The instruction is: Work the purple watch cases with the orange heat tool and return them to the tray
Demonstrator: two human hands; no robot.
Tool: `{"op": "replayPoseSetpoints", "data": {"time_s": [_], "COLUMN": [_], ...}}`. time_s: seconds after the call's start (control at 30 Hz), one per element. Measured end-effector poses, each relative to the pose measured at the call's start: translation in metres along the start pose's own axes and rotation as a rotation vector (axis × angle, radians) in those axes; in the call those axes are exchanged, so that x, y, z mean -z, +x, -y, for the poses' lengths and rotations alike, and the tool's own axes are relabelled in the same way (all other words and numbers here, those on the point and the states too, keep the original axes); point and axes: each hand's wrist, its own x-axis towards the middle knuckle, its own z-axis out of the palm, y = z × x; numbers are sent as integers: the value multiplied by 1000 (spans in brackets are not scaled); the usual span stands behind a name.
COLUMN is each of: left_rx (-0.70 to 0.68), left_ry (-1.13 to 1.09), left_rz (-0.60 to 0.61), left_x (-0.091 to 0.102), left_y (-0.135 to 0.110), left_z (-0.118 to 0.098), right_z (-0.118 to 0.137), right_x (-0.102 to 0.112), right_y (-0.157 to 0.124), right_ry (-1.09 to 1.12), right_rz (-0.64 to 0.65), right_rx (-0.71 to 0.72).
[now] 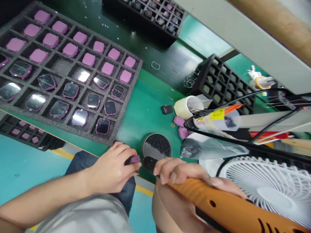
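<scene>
My left hand (pixel 119 168) pinches a small purple watch case (pixel 135 159) between thumb and fingers at the table's front edge. Wrapped in my right hand (pixel 184 171) is an orange electric screwdriver (pixel 209 197), its black nose (pixel 150 163) pointing toward the watch case, a small gap apart. Whether a screw sits on its tip cannot be seen. Just beyond both hands lies a round dish (pixel 156 147) with tiny black pieces, probably screws, over its perforated plate. To the left, a grey foam tray (pixel 62 64) holds rows of purple watch cases, some face down and others showing dark glass.
Loose purple cases (pixel 182 132) lie right of the dish near a cream cup (pixel 186 106) and a black watch body (pixel 167 109). Black divided trays (pixel 225 84) stand farther back. A white fan (pixel 269 191) and a black cable (pixel 218 139) crowd the right side.
</scene>
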Motion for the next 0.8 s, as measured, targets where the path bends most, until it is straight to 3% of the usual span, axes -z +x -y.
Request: {"op": "replayPoseSetpoints", "data": {"time_s": [0.23, 0.4, 0.7, 0.8], "left_rx": [-15, -8, -1, -2], "left_ry": [18, 19, 26, 22], "left_rz": [4, -4, -3, -9], "left_x": [1, 0, -1, -2], "left_y": [2, 2, 2, 2], "left_z": [-1, 0, 0, 0], "right_z": [5, -1, -3, -3], "right_x": [1, -6, 0, -3], "right_y": [4, -1, 3, 3], "right_ry": [-9, -6, -19, -28], "right_rz": [134, 41, 146, 93], "right_rx": [-18, -24, -5, 17]}}
